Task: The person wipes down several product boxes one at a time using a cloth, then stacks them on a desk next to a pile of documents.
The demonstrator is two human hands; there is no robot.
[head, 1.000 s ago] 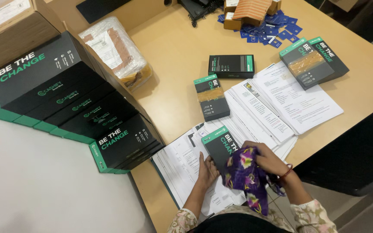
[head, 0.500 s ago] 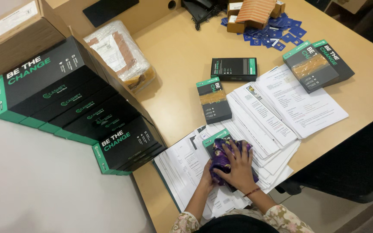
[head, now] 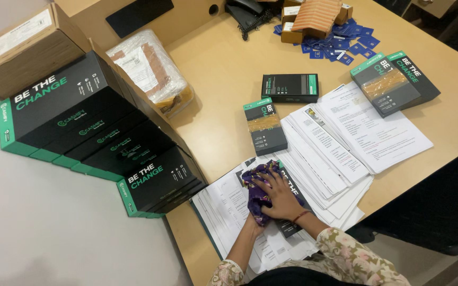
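Right hand, fingers spread flat, presses purple cloth onto black box. Left hand beside box, fingers hidden; cannot tell.

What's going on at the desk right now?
A person is pressing a purple cloth with the right hand onto a black and green box that lies on spread papers. The left hand is mostly hidden under the cloth, beside the box. Similar boxes lie farther up the wooden desk, and a stack of larger ones stands at the left.
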